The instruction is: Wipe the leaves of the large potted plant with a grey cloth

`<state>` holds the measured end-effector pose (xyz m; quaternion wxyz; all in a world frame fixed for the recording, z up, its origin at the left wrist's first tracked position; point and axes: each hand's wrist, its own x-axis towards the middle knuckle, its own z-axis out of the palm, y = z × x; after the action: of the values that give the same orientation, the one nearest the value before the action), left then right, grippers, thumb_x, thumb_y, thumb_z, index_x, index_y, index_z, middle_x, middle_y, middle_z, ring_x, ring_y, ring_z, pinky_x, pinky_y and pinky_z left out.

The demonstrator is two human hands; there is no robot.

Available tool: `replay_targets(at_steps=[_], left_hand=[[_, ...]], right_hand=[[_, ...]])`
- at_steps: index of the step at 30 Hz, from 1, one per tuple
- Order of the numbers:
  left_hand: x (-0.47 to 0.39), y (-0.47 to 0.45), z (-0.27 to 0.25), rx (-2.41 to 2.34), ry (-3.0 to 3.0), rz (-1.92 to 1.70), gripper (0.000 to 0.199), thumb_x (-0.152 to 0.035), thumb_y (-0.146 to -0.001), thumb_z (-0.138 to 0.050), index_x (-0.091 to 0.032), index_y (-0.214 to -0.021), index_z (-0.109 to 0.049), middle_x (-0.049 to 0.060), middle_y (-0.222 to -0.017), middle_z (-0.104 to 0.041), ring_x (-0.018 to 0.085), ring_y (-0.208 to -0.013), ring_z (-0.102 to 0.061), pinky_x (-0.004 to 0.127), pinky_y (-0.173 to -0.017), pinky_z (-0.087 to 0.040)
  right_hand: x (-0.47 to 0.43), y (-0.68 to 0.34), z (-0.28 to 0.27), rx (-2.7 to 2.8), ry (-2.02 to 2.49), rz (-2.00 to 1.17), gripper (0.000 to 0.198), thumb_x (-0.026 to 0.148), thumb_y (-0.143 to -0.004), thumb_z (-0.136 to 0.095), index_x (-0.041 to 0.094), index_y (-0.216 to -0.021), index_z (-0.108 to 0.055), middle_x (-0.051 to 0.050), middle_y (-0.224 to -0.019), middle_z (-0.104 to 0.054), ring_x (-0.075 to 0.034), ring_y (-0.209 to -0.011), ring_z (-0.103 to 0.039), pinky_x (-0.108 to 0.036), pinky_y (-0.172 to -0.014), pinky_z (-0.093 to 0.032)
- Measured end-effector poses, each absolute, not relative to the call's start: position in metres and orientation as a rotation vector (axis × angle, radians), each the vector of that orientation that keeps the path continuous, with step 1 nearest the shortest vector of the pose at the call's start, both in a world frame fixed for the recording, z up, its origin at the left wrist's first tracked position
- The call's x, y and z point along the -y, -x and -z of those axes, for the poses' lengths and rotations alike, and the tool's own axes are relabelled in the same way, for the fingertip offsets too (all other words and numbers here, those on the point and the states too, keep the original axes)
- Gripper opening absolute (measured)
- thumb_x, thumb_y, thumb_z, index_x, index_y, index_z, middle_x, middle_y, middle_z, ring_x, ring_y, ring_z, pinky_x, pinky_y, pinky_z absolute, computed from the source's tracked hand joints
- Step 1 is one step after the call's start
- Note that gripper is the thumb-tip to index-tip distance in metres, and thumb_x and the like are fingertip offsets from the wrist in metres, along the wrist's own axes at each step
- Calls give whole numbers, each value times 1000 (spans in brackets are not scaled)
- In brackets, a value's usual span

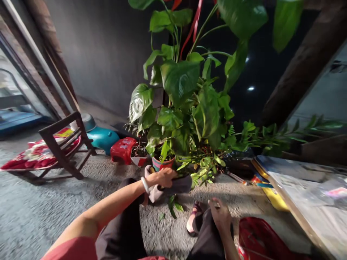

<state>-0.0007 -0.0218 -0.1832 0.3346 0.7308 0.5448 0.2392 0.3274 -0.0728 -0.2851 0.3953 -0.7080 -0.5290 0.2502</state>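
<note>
A tall potted plant with broad, glossy green leaves (180, 80) is seen standing on a rough grey concrete floor (119, 202), against a dark wall, its base set in a round red-and-green pot (162, 164). A soft-looking grey cloth-like item (155, 194) is situated in front of the pot. The left hand (166, 177), with a pale bangle (145, 185) at the wrist, is placed over this item, fingers bent downward; because the fingertips are hidden, whether anything is grasped cannot be told. The right hand (221, 213) is rested at the right knee, released, its fingers loosely curled and nothing visibly held. Loose green leaves (173, 206) are scattered between the feet.

The grey item is judged to be light, limp and not fragile, and is best gathered by a fold. The plant's leaves are judged to be smooth, rather slippery and easily torn; the plant is therefore better held by a stem low down, or moved by the pot's rim, as the soil-filled pot is probably heavy.
</note>
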Motion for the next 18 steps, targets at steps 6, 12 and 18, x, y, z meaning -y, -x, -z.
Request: replay_targets(at_steps=[6,12,18], left_hand=[[64,45,205,-1370,-1851,-525,29,-10,-52,-74,-26,-76,-78,2,-67,-67,30,-73,-67,40,-73,-54],[57,58,197,-1602,-1516,-986,18,-17,-65,-75,-20,-83,-73,2,-79,-72,28,-85,-70,36,-82,-55],[104,6,236,-1383,-1478,-1076,59,-26,-71,-82,-14,-128,-74,14,-124,-78,36,-117,-71,49,-105,-58]], right_hand=[[83,-336,266,1281,1873,-739,24,59,-64,-66,37,-72,-71,-18,-90,-85,-50,-103,-80,-63,-101,-57],[110,-269,236,1184,1695,-867,37,67,-78,-69,32,-89,-78,-17,-106,-88,-45,-112,-82,-57,-103,-62],[108,-159,205,1389,1257,-1319,71,65,-83,-80,26,-142,-75,-11,-131,-85,-34,-124,-80,-49,-109,-64]])
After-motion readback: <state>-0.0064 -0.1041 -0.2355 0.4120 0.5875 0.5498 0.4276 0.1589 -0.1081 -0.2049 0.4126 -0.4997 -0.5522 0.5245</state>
